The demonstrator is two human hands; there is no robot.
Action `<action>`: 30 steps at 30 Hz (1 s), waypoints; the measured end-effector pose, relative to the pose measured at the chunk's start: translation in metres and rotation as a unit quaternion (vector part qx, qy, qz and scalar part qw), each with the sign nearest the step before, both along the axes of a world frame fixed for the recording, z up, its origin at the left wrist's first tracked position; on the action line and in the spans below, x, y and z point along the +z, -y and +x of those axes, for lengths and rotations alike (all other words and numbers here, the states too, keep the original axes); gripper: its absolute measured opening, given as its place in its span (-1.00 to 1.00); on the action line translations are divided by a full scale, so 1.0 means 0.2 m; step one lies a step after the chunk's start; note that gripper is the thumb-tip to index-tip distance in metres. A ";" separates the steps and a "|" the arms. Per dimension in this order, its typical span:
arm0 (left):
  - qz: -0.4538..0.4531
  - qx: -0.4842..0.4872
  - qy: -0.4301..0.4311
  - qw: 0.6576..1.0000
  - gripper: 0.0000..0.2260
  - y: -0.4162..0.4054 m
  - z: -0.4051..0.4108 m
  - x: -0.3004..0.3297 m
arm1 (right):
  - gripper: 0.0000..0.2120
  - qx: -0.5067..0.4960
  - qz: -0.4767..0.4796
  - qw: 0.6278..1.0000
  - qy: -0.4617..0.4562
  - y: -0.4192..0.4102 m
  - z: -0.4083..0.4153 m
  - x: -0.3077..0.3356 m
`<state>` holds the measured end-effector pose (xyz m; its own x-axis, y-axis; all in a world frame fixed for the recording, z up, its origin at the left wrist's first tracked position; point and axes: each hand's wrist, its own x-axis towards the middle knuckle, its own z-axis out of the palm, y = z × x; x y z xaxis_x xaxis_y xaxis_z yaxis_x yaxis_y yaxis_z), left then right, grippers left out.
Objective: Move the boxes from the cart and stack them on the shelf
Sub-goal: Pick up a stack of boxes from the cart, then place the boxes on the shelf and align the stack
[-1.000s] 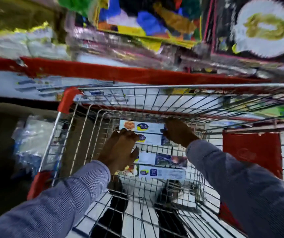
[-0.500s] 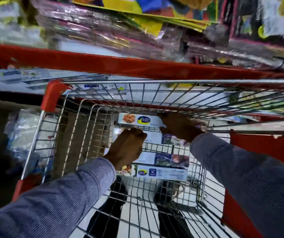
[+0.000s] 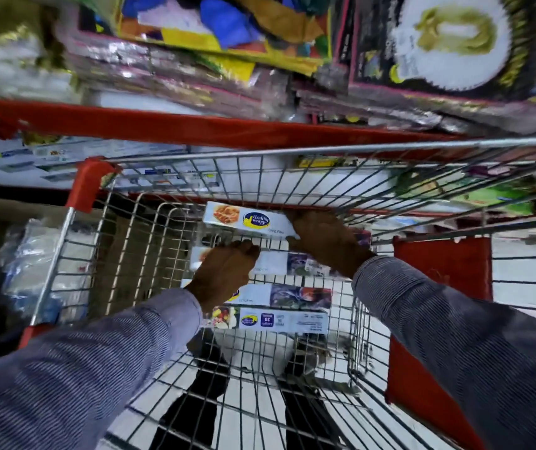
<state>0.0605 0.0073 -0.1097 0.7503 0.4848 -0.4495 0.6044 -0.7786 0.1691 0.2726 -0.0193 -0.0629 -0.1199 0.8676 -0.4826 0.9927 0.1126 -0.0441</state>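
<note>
Several long white cling-film boxes lie in the wire cart (image 3: 292,151). My right hand (image 3: 322,241) grips the right end of the top box (image 3: 244,219), which is raised toward the cart's far side. My left hand (image 3: 224,271) lies with curled fingers over the left part of the second box (image 3: 292,264). Two more boxes, the third box (image 3: 296,295) and the nearest box (image 3: 286,321), lie flat closer to me. Behind the cart runs the shelf with its red front edge (image 3: 195,128).
The shelf above is packed with plastic-wrapped colourful packs (image 3: 214,34) and a black pack (image 3: 448,43). Similar white boxes (image 3: 65,157) lie on a lower shelf level at left. A red cart flap (image 3: 438,287) stands at right. Clear bags (image 3: 29,264) sit left of the cart.
My right hand has lifted the top box up and away from the others. My left hand has moved forward onto the second box. The view has shifted slightly.
</note>
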 end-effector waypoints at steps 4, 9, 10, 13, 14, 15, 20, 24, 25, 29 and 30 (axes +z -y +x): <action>-0.025 0.005 0.046 0.999 -0.56 0.01 -0.04 0.38 | -0.45 0.009 0.009 0.999 -0.040 -0.01 -0.03 0.34; 0.035 -0.034 0.070 0.996 -0.63 0.00 -0.10 1.04 | -0.49 0.043 0.051 0.995 -0.076 -0.03 -0.03 0.91; 0.046 -0.035 0.083 0.995 -0.61 0.00 -0.10 1.21 | -0.51 0.052 0.070 0.994 -0.069 -0.03 -0.03 1.05; 0.087 -0.031 0.133 0.987 -0.54 -0.01 -0.11 1.67 | -0.55 0.071 0.131 0.988 -0.051 -0.04 -0.04 1.47; 0.100 -0.024 0.153 0.983 -0.54 -0.01 -0.12 1.80 | -0.56 0.079 0.153 0.984 -0.055 -0.05 -0.04 1.59; 0.107 -0.013 0.170 0.979 -0.56 -0.02 -0.12 1.95 | -0.58 0.087 0.180 0.978 -0.052 -0.05 -0.04 1.76; 0.146 0.021 0.233 0.961 -0.48 -0.07 -0.11 2.42 | -0.68 0.083 0.256 0.961 -0.057 -0.03 -0.05 2.35; 0.198 0.028 0.261 0.944 -0.38 -0.14 -0.08 2.71 | -0.68 0.060 0.284 0.956 -0.050 -0.04 -0.02 2.71; 0.205 0.026 0.271 0.940 -0.37 -0.16 -0.07 2.80 | -0.71 0.060 0.294 0.953 -0.048 -0.04 0.00 2.79; 0.219 0.018 0.290 0.931 -0.43 -0.25 0.00 3.02 | -0.62 0.045 0.319 0.945 -0.051 -0.11 0.06 2.95; 0.225 0.018 0.293 0.929 -0.43 -0.28 0.01 3.06 | -0.61 0.043 0.326 0.943 -0.052 -0.14 0.08 2.97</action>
